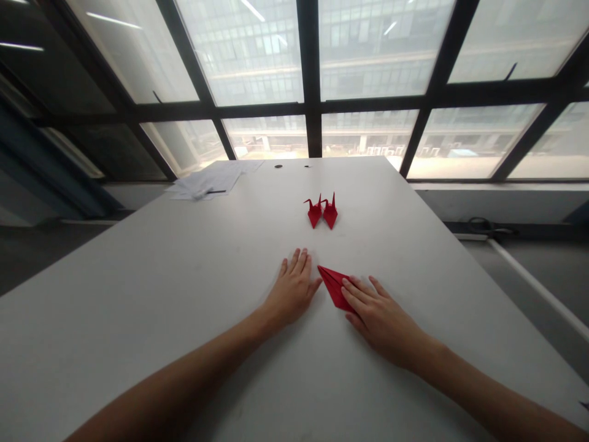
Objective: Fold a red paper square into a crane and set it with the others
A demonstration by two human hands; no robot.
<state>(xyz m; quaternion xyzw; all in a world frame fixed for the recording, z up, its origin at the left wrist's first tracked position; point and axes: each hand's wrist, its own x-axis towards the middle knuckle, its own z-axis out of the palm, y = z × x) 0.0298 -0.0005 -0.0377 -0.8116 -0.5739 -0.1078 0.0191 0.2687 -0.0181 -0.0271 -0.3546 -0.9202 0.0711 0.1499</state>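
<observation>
Your right hand (380,316) lies palm down on the table (138,294), its fingers (356,293) stretched out flat and close together, pressing on the near part of a red folded paper (332,283). The paper is a flat, pointed shape; its tip sticks out past your fingertips toward your left hand, and its near edge is hidden under your fingers. You are not gripping it: the hand is spread open and only weighs it down against the table.

Your left hand (293,288) rests just beside it, also palm down and open, fingers extended and slightly fanned, thumb pointing toward the paper's tip. The thumb comes very near that tip, but you cannot tell whether it touches. This hand holds nothing and lies flat on the bare table.

Beyond both hands, well apart from them and straight ahead, two finished red cranes (323,212) stand upright, touching or nearly touching each other side by side, with their points raised.

Farther off, beyond your left hand at the far edge, lies a loose pile of white sheets (214,179) with a dark pen (216,192) on it. Two small dark dots (278,166) sit on the table near the far edge, to the right of the sheets. A wall of windows (377,49) rises behind the table.
</observation>
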